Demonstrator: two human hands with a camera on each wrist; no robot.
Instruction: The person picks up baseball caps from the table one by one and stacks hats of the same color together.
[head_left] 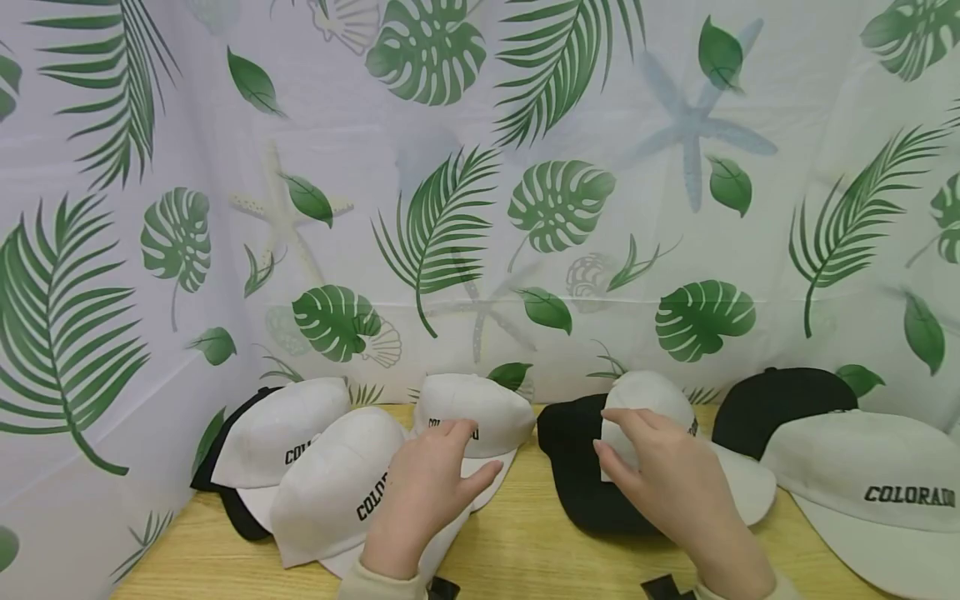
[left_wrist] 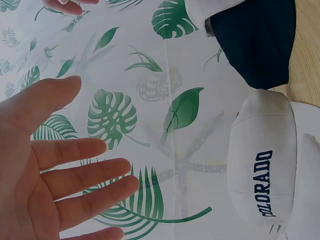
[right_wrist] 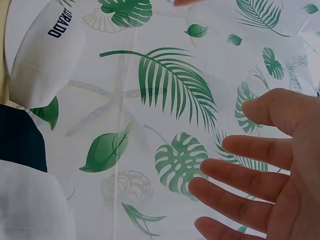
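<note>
My left hand (head_left: 433, 479) is held up with its fingers spread and nothing in it, overlapping a front white cap (head_left: 330, 483) lettered COLORADO in the head view. Just beyond its fingertips sits another white COLORADO cap (head_left: 472, 404), seen sideways in the left wrist view (left_wrist: 262, 155). My right hand (head_left: 675, 479), also spread and holding nothing, hangs in front of a black cap (head_left: 573, 467) and a white cap (head_left: 648, 392) that overlaps it. In the right wrist view its palm and straight fingers (right_wrist: 250, 172) show against the leafy backdrop.
At the left, a white cap (head_left: 281, 425) lies over a black one (head_left: 247, 521). To the right, a black cap (head_left: 783, 404) is partly behind a large white COLORADO cap (head_left: 847, 454). All rest on a wooden table (head_left: 525, 554) before a leaf-printed cloth backdrop (head_left: 480, 250).
</note>
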